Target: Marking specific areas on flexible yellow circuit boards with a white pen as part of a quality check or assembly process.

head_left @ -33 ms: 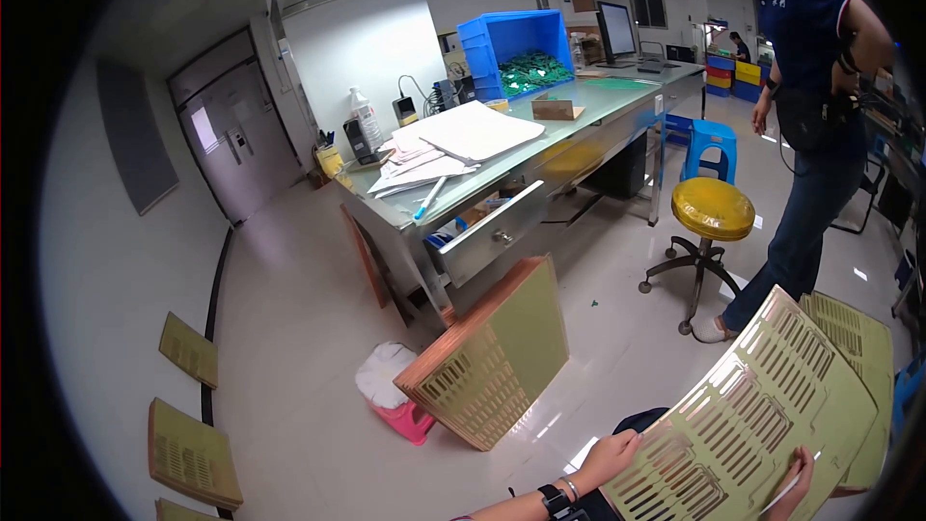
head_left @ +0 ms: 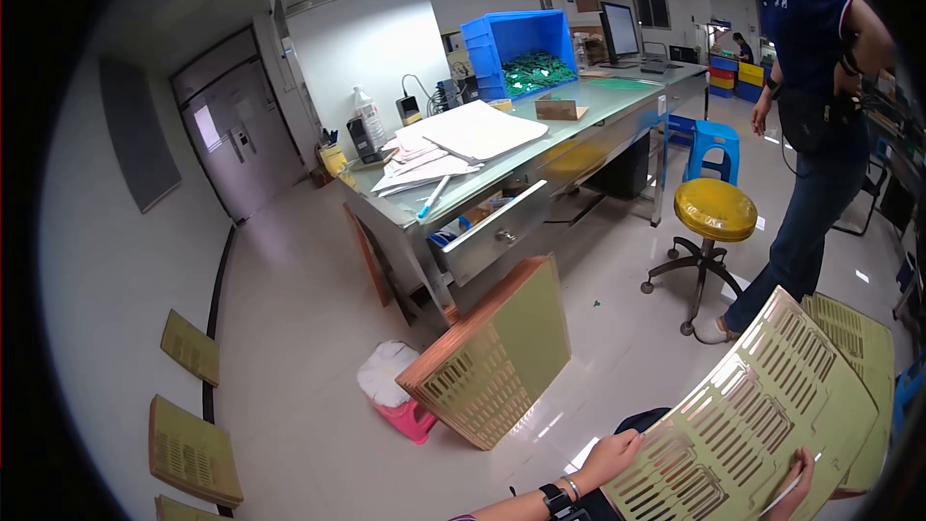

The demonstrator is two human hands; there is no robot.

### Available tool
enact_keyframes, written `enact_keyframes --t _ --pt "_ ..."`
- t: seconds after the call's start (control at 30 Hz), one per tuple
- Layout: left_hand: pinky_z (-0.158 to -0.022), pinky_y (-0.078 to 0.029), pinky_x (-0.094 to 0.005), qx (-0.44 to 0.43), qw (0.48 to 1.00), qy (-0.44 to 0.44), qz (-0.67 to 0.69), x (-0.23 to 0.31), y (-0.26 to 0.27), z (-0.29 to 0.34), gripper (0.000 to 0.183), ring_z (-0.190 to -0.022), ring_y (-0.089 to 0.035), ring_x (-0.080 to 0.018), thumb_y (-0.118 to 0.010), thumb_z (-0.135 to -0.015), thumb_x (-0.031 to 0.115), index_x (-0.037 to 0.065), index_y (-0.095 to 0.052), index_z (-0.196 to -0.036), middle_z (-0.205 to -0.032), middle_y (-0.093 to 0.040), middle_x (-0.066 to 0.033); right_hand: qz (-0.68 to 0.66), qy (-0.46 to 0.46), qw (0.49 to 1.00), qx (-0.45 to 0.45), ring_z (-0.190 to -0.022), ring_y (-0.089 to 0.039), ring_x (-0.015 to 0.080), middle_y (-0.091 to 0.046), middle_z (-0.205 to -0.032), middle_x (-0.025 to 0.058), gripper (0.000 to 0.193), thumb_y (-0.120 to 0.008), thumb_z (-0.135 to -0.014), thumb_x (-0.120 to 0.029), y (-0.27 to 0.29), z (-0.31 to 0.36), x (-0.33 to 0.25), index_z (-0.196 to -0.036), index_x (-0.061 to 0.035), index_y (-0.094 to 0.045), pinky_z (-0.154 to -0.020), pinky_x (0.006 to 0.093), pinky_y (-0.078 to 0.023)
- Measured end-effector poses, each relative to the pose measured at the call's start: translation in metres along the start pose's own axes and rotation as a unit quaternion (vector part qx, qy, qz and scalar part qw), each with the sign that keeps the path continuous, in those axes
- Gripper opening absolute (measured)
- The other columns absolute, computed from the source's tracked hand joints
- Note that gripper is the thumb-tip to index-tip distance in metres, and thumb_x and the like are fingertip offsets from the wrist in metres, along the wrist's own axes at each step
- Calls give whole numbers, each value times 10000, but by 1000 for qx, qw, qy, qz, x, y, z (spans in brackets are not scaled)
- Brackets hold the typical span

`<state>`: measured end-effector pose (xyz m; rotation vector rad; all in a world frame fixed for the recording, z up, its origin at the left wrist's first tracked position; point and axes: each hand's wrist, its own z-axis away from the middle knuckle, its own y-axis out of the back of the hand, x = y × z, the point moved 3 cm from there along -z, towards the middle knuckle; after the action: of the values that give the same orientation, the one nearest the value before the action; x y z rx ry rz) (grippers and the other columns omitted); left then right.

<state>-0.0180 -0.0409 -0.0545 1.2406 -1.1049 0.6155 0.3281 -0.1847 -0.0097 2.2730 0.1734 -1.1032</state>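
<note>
A large olive-green circuit board panel (head_left: 762,391) with rows of bare copper slots and traces is tilted up at the lower right. Its left edge is pinched between the thumb and fingers of my left hand (head_left: 610,460). On the panel's face, near the bottom, is my right hand (head_left: 797,484), its fingers bent around a thin white stick (head_left: 780,497) like a pen. Behind the held panel stand more green panels (head_left: 857,333), partly hidden by it.
A thick stack of panels (head_left: 492,357) leans by a metal workbench (head_left: 394,209) with an open drawer (head_left: 497,234). Next to it is a pink stool (head_left: 410,419) with a white cover. A yellow swivel stool (head_left: 715,210) and a standing person (head_left: 810,135) are beyond. More panels (head_left: 193,451) line the left wall.
The view has shifted very slightly, so the bench and floor sit a touch farther right. Both hands and the held panel look unchanged.
</note>
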Motion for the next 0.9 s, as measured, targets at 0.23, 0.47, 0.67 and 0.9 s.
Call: enact_keyframes --t 0.23,0.47,0.67,0.9 --pt "-512 -402 -405 25 999 -37 6 0 -4 1 328 -527 -502 -355 -460 -941 294 22 -494 -760 -596 -501 -197 -7 -26 1000 -4 -916 -584 205 -623 -1000 151 205 -559 -893 -59 5 4 -4 -1056 58 -602 -856 297 -478" --pt "-507 -402 -400 27 999 -43 0 2 -6 1 333 -520 -504 -352 -462 -941 295 20 -498 -756 -592 -503 -196 23 -47 998 17 -930 -573 218 -612 -1007 148 214 -504 -914 -75 27 3 -16 -1063 43 -602 -848 314 -472" --pt "-568 -434 -457 2 1000 -20 -14 5 -4 2 304 -646 -553 -417 -454 -939 299 41 -522 -793 -661 -556 -214 -106 -41 988 101 -938 -536 244 -566 -1062 142 242 -484 -911 -83 58 -3 -3 -1107 14 -588 -850 348 -450" --pt "-565 -430 -452 -1 1000 -27 -15 5 -7 1 308 -640 -552 -413 -455 -939 299 38 -519 -787 -664 -556 -212 -146 -86 972 160 -932 -508 236 -558 -1025 145 333 -376 -941 -187 75 -2 6 -1076 -5 -620 -876 371 -410"
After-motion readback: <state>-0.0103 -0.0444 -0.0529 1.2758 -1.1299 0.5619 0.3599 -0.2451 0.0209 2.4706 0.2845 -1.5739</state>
